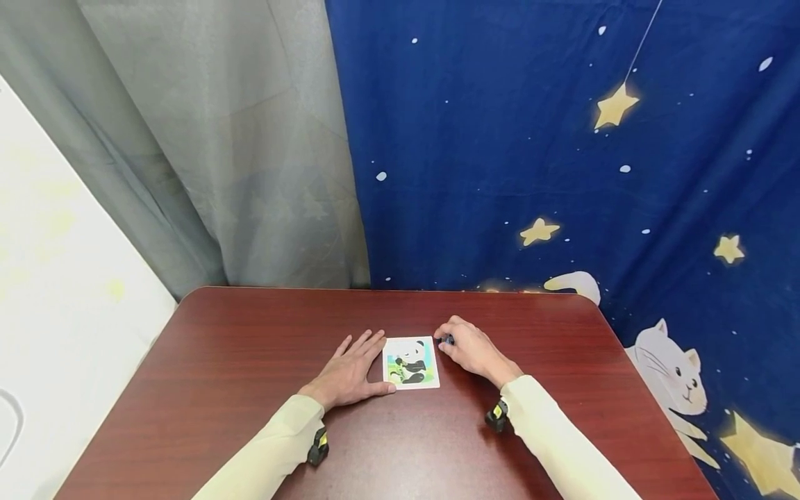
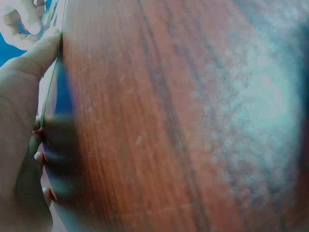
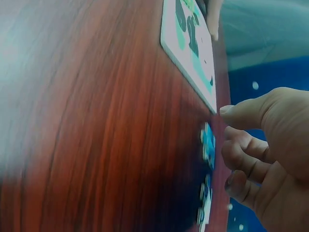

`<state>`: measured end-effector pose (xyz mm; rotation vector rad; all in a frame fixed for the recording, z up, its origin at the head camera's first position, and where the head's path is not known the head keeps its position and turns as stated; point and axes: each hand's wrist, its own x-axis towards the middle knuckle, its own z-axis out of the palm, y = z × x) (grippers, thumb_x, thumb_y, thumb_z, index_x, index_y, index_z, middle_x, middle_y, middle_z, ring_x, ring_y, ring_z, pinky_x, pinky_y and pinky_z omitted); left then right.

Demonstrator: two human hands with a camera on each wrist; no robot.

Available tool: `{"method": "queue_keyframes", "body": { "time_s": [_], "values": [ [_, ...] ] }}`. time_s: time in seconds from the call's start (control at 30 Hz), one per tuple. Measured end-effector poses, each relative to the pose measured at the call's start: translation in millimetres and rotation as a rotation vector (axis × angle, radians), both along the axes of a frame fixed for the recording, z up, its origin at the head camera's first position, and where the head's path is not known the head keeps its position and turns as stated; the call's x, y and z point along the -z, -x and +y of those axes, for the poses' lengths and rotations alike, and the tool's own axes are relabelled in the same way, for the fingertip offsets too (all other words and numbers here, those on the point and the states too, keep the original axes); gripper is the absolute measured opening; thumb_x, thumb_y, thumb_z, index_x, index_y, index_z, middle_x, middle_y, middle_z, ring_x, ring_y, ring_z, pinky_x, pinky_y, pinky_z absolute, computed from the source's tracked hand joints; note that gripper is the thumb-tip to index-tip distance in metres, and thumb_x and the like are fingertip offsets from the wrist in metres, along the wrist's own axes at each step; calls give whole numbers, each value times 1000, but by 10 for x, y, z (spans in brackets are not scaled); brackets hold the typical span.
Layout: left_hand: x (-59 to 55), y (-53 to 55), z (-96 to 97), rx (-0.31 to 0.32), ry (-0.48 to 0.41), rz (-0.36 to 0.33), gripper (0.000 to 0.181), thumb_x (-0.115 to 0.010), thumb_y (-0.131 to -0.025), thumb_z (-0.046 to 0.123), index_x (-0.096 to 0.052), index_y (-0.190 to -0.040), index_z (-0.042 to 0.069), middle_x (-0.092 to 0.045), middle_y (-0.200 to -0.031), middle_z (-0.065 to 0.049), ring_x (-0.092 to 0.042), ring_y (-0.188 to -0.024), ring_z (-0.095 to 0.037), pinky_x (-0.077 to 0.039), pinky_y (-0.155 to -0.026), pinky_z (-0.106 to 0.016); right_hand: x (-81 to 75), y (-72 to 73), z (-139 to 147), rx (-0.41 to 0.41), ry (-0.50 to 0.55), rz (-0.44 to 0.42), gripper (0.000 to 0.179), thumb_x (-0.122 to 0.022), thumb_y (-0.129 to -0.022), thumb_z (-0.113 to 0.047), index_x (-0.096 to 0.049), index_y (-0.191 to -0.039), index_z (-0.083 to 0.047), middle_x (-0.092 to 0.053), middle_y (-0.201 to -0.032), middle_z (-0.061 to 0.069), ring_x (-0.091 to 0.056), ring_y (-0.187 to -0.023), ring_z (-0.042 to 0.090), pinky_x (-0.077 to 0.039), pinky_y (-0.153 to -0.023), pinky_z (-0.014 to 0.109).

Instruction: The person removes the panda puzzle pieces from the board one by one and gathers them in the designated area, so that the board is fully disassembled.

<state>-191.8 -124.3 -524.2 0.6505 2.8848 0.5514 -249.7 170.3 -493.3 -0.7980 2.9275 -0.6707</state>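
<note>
A square white-framed panda picture board (image 1: 435, 361) lies flat on the table. My left hand (image 1: 351, 369) rests at its left side with fingers spread; the fingertips touch the upper left edge and the thumb the lower left corner. Just off the board's right side is my right hand (image 1: 475, 347), fingers loosely bent over small dark blue pieces (image 1: 448, 339). The right wrist view shows a few thin, blue-topped pieces (image 3: 208, 145) lying on the table below the fingertips (image 3: 232, 152), with a gap between. Nothing is seen pinched there.
The reddish-brown wooden table (image 1: 262, 333) has rounded far corners. Behind it hang a grey curtain (image 1: 250, 173) and a blue curtain (image 1: 469, 139) with stars and a cat. A white surface (image 1: 62, 278) stands at the left.
</note>
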Motion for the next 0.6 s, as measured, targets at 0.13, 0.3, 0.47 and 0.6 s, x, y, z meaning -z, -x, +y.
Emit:
{"method": "queue_keyframes", "body": {
  "time_s": [0.13, 0.3, 0.47, 0.6],
  "values": [
    [-10, 0, 6, -5, 1, -6, 103, -66, -92, 74, -35, -168, 11, -29, -178, -3, -23, -168, -30, -17, -135, -60, 11, -20, -104, -17, -14, -5, 18, -75, -98, -13, -79, -116, -13, -67, -106, 0, -65, -95, 18, -56, -88, 38],
    [-13, -5, 15, -7, 2, -7, 103, -65, -92, 75, -34, -168, 12, -28, -178, -3, -23, -168, -29, -18, -135, -60, 38, -42, -182, -34, -10, -30, 21, -74, -99, -14, -79, -119, -12, -68, -109, 0, -67, -99, 16, -57, -89, 39],
    [-2, -6, 13, -6, 6, -5, 104, -64, -92, 76, -34, -168, 11, -28, -178, -3, -23, -168, -30, -18, -135, -60, 65, -48, -221, -59, -17, -51, 25, -73, -100, -15, -78, -124, -11, -68, -111, 2, -65, -97, 15, -55, -86, 37],
    [3, -5, 6, -7, 6, 0, 104, -64, -92, 75, -35, -168, 11, -29, -178, -3, -23, -168, -30, -18, -135, -60, 65, -49, -239, -71, -9, -58, 25, -73, -100, -15, -77, -125, -11, -67, -111, 4, -65, -98, 17, -55, -86, 37]
  ]
}}
